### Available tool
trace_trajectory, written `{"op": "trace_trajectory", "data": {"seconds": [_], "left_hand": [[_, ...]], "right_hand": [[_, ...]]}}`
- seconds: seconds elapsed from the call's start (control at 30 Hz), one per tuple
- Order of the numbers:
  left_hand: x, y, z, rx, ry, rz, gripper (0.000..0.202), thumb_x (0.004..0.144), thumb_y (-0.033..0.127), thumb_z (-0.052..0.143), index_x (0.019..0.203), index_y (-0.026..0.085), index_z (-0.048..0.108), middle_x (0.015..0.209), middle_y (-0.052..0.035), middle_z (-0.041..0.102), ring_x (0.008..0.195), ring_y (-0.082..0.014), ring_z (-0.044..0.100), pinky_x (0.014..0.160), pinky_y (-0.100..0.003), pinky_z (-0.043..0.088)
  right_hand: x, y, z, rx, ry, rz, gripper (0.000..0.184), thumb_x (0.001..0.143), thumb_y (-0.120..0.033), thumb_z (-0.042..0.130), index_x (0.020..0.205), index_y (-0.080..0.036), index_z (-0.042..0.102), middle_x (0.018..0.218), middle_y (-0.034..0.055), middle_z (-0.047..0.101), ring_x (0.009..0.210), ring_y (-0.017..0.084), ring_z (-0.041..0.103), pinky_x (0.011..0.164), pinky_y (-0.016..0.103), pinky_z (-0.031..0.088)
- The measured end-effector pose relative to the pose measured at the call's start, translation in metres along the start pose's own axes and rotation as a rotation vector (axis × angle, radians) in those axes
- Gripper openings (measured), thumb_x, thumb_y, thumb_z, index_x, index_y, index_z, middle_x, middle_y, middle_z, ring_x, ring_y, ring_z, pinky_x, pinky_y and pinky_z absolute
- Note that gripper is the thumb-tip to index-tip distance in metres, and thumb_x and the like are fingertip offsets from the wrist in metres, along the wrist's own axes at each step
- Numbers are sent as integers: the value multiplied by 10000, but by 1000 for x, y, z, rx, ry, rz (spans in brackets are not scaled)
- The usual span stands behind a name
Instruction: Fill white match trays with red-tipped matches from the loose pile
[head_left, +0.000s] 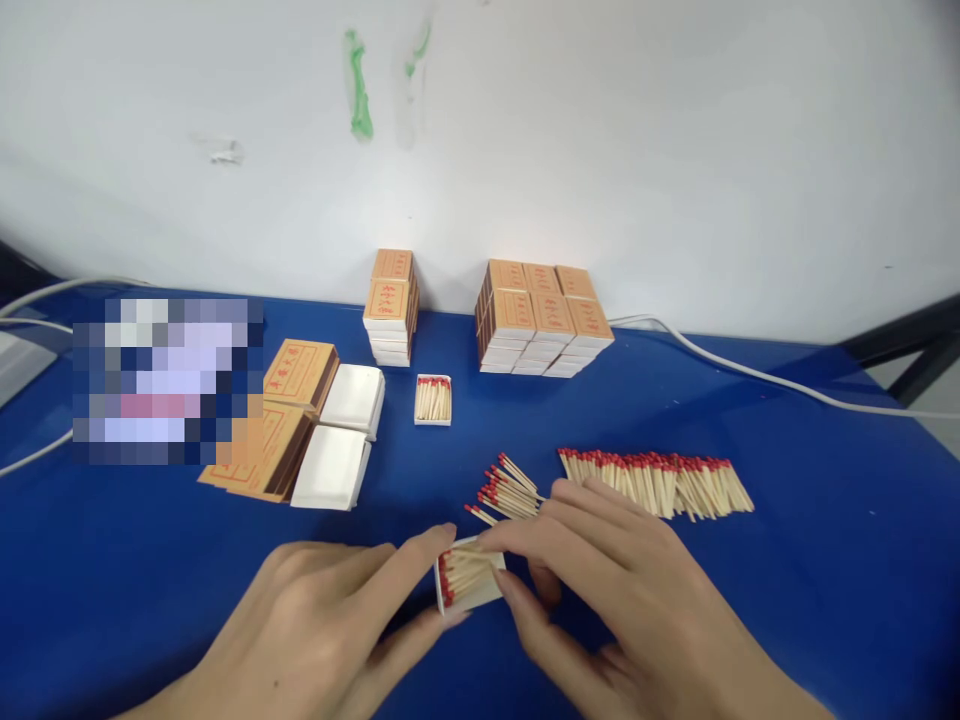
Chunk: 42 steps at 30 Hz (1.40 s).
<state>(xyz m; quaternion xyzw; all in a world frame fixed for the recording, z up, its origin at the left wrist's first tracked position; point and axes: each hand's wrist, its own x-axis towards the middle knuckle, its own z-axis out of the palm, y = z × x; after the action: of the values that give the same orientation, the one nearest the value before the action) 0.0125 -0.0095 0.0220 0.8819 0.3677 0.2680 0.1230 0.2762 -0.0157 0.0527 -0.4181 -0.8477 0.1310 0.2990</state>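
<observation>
Holding a matchstick tray [481, 598], both hands [319, 620] [630, 590] face boxes [545, 325] bearing red Chinese characters [388, 301]

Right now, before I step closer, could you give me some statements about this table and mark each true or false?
1. The left hand holds a white tray, with the right hand at its other end. True.
2. The red heads in that tray point toward the right hand. False: toward the left.
3. A long row of matches lies right of the tray. True.
4. The larger matchbox stack stands left of the smaller one. False: it stands right.
</observation>
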Motion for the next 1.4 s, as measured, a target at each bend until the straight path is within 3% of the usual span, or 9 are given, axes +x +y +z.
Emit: {"op": "trace_trajectory", "data": {"seconds": [0.07,0.17,0.3,0.47,0.67,0.77,0.87,1.13,1.4], "left_hand": [[0,0,0,11,11,0,310,1230,410,609,1425,183,689,633,125,568,452,-86,603,482,-247,478],[0,-1,-1,2,5,-10,295,1227,415,618,1437,218,682,698,116,666,496,-83,662,509,-242,506],[1,-3,1,-8,3,-31,328,1224,443,622,1471,234,673,694,120,680,493,-85,663,505,-241,505],[2,-2,1,-8,9,-26,290,1226,441,610,1418,239,691,691,107,687,475,-91,648,480,-251,482],[0,1,1,23,14,-37,274,1201,431,630,1398,248,681,654,119,631,445,-99,594,451,-264,460],[1,0,1,27,17,-61,304,1174,421,654,1413,233,677,645,123,529,446,-104,554,460,-262,463],[4,0,0,2,7,-15,188,1181,352,647,1328,238,671,646,129,499,451,-97,523,455,-253,439],[10,3,-4,-19,-45,-5,129,1209,356,580,1262,257,643,633,136,501,454,-89,542,453,-235,430],[8,1,-3,-14,-47,-4,136,1209,364,575,1249,256,647,634,135,482,442,-91,524,454,-247,420]], "right_hand": [[-2,1,0,-16,-12,3,125,1073,-114,669,1092,-225,722,885,-25,767,823,148,717,835,304,599],[-3,1,1,-38,11,-2,138,1074,-108,671,1117,-226,729,898,-29,784,852,153,747,909,316,614],[0,-1,1,-44,51,-13,205,1076,-92,649,1203,-231,730,943,-33,818,906,156,788,985,328,628],[0,-1,0,-42,86,53,210,1060,-77,638,1161,-232,738,879,-28,787,758,146,706,767,319,618],[-1,0,-1,-18,99,80,258,1049,-53,606,1185,-227,741,891,-15,794,731,139,697,720,313,594],[0,-2,-2,-1,60,64,269,1032,-33,573,1078,-228,754,808,-14,742,700,148,674,690,320,572],[1,-5,-5,38,-13,59,292,1007,-22,567,953,-244,749,798,-5,736,719,158,686,714,330,572],[-4,-4,-6,39,-296,47,280,991,-39,632,947,-268,787,814,-17,738,775,159,707,810,307,570],[-8,-3,-2,3,-272,51,261,970,-45,668,1006,-265,804,845,-17,763,819,166,740,919,338,586]]}}
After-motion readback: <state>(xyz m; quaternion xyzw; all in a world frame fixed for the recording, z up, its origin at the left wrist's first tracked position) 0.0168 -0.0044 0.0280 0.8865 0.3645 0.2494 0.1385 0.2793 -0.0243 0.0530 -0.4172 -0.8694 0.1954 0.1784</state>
